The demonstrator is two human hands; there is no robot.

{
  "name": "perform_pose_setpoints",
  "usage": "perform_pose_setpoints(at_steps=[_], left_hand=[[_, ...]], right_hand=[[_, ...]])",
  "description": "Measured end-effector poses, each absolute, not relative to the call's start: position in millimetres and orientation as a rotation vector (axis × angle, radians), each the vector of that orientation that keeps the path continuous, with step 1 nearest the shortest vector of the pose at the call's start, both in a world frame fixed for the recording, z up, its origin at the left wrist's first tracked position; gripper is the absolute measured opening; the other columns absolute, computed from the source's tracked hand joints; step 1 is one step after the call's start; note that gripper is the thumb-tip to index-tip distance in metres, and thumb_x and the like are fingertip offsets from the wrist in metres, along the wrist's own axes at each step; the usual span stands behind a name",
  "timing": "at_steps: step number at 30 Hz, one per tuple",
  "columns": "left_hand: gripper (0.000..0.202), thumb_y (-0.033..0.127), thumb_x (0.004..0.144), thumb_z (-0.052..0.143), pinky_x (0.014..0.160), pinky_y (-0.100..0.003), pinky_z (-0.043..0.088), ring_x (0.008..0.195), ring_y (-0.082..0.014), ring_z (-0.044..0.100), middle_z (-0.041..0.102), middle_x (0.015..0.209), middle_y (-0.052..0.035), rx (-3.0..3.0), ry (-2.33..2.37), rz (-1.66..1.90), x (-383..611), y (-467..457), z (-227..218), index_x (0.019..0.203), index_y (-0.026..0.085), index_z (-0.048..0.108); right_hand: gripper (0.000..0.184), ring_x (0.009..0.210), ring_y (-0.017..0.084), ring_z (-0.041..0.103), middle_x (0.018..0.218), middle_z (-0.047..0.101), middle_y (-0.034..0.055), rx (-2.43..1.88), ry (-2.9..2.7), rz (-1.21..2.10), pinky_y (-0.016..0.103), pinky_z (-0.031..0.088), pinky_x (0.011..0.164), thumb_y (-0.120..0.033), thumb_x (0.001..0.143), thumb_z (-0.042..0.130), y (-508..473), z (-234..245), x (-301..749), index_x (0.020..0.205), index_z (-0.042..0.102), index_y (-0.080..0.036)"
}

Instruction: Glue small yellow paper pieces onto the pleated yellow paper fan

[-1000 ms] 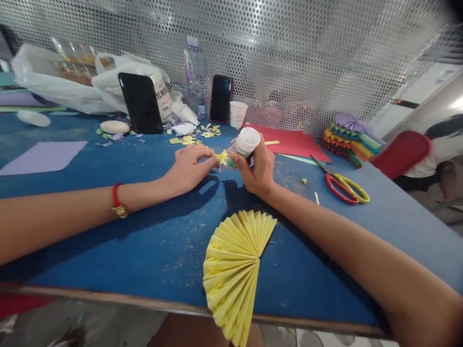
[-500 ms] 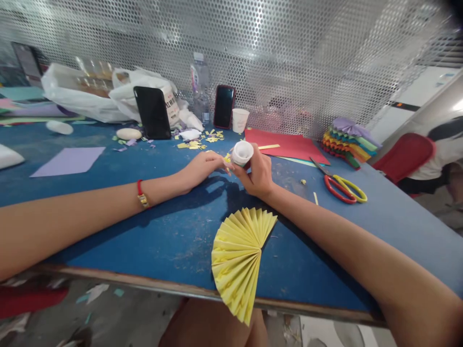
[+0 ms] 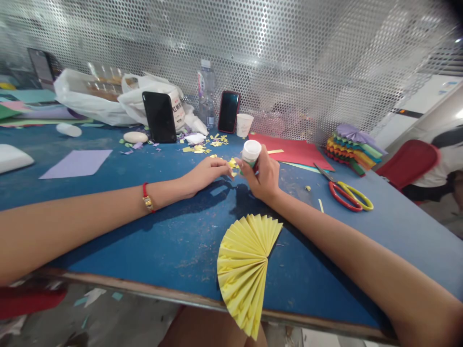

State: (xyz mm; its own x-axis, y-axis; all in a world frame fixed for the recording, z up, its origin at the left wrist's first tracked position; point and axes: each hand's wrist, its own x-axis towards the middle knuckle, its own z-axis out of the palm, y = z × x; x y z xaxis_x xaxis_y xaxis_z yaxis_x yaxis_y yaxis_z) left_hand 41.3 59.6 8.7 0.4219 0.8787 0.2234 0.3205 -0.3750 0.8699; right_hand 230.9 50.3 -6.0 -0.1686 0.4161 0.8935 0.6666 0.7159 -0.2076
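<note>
My right hand (image 3: 265, 176) is wrapped round a glue stick (image 3: 251, 153), a thick tube with a white end pointing up and some green on its side. Just left of it, my left hand (image 3: 208, 176) is low over the table, thumb and fingers drawn together. Small yellow paper scraps (image 3: 233, 166) show at its fingertips, between the two hands. Nearer to me lies a yellow pleated paper fan (image 3: 244, 270), spread in a half circle, its lower end overhanging the table edge.
Scissors (image 3: 349, 196) and red paper (image 3: 292, 153) lie to the right, a folded rainbow paper piece (image 3: 352, 147) behind. Phones (image 3: 159, 117), a paper cup (image 3: 245, 125), a bottle (image 3: 206, 94) and plastic bags (image 3: 88, 108) line the back. Purple paper (image 3: 77, 163) is left.
The view has shifted slightly, moving the whole scene right and down. My right hand has tilted the glue stick more upright. The fingers of my two hands are a little farther apart.
</note>
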Motion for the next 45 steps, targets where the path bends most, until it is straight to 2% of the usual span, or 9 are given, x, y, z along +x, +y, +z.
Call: perform_pose_setpoints(at_steps=[4, 8, 10, 13, 18, 29, 34, 40, 45], left_hand=[[0.028, 0.039, 0.081, 0.055, 0.091, -0.039, 0.052, 0.089, -0.0226, 0.067, 0.075, 0.088, -0.0066, 2.011, 1.062, 0.925, 39, 61, 10, 0.078, 0.017, 0.072], [0.027, 0.042, 0.081, 0.062, 0.105, -0.052, 0.040, 0.099, -0.0285, 0.059, 0.070, 0.089, -0.0089, 2.271, 1.106, 0.975, 31, 64, 16, 0.078, 0.017, 0.074], [0.029, 0.041, 0.087, 0.059, 0.107, -0.057, 0.035, 0.103, -0.0311, 0.057, 0.069, 0.093, -0.0109, 2.632, 1.074, 0.915, 27, 65, 19, 0.084, 0.018, 0.076], [0.031, 0.029, 0.097, 0.047, 0.103, -0.052, 0.041, 0.099, -0.0292, 0.059, 0.070, 0.092, -0.0118, 3.259, 0.825, 0.605, 24, 65, 23, 0.090, 0.019, 0.076], [0.037, 0.016, 0.100, 0.042, 0.104, -0.043, 0.046, 0.097, -0.0254, 0.063, 0.069, 0.087, -0.0092, 3.515, 0.516, 0.449, 28, 62, 26, 0.087, 0.023, 0.076], [0.038, 0.039, 0.103, 0.043, 0.105, -0.044, 0.044, 0.099, -0.0250, 0.065, 0.071, 0.098, -0.0093, 3.457, 0.589, 0.357, 15, 70, 24, 0.108, 0.025, 0.077], [0.039, 0.035, 0.104, 0.042, 0.102, -0.043, 0.045, 0.097, -0.0234, 0.064, 0.071, 0.094, -0.0079, 3.428, 0.622, 0.465, 18, 68, 24, 0.092, 0.025, 0.077], [0.039, 0.020, 0.106, 0.039, 0.095, -0.041, 0.050, 0.092, -0.0230, 0.064, 0.070, 0.087, -0.0060, 3.816, 0.377, 0.537, 24, 64, 21, 0.093, 0.021, 0.076], [0.030, 0.021, 0.104, 0.049, 0.091, -0.040, 0.050, 0.089, -0.0221, 0.062, 0.069, 0.087, -0.0050, 3.889, 0.325, 0.805, 26, 65, 19, 0.086, 0.020, 0.072]], right_hand=[[0.034, 0.056, 0.014, 0.047, 0.067, 0.054, -0.0023, -0.957, -1.629, -0.143, 0.029, 0.032, 0.057, -0.055, 0.100, 0.049, 55, -4, 231, 0.087, 0.042, -0.025], [0.038, 0.057, 0.013, 0.044, 0.067, 0.054, -0.0020, -0.979, -1.558, -0.070, 0.030, 0.033, 0.058, -0.059, 0.098, 0.049, 57, -3, 233, 0.085, 0.044, -0.024], [0.040, 0.057, 0.013, 0.044, 0.068, 0.055, -0.0013, -0.986, -1.574, -0.058, 0.030, 0.033, 0.058, -0.062, 0.098, 0.048, 56, -2, 234, 0.085, 0.045, -0.024], [0.043, 0.055, 0.013, 0.043, 0.067, 0.054, -0.0020, -0.997, -1.595, -0.052, 0.030, 0.033, 0.057, -0.065, 0.098, 0.045, 55, -2, 233, 0.086, 0.045, -0.024], [0.042, 0.056, 0.012, 0.042, 0.065, 0.050, -0.0039, -0.990, -1.614, -0.046, 0.028, 0.032, 0.057, -0.063, 0.098, 0.046, 54, -1, 233, 0.084, 0.042, -0.024], [0.043, 0.058, 0.012, 0.044, 0.068, 0.049, -0.0043, -0.912, -1.670, -0.005, 0.029, 0.034, 0.057, -0.066, 0.099, 0.046, 58, -4, 231, 0.087, 0.042, -0.024], [0.042, 0.058, 0.013, 0.043, 0.069, 0.049, -0.0043, -0.897, -1.683, -0.030, 0.029, 0.035, 0.058, -0.065, 0.099, 0.046, 58, -5, 230, 0.091, 0.044, -0.024], [0.042, 0.059, 0.013, 0.044, 0.070, 0.050, -0.0033, -0.925, -1.721, -0.042, 0.029, 0.035, 0.058, -0.065, 0.100, 0.044, 61, -7, 231, 0.090, 0.042, -0.024], [0.044, 0.060, 0.013, 0.047, 0.072, 0.053, -0.0036, -0.902, -1.710, -0.028, 0.029, 0.036, 0.059, -0.067, 0.099, 0.045, 61, -7, 230, 0.092, 0.045, -0.024]])
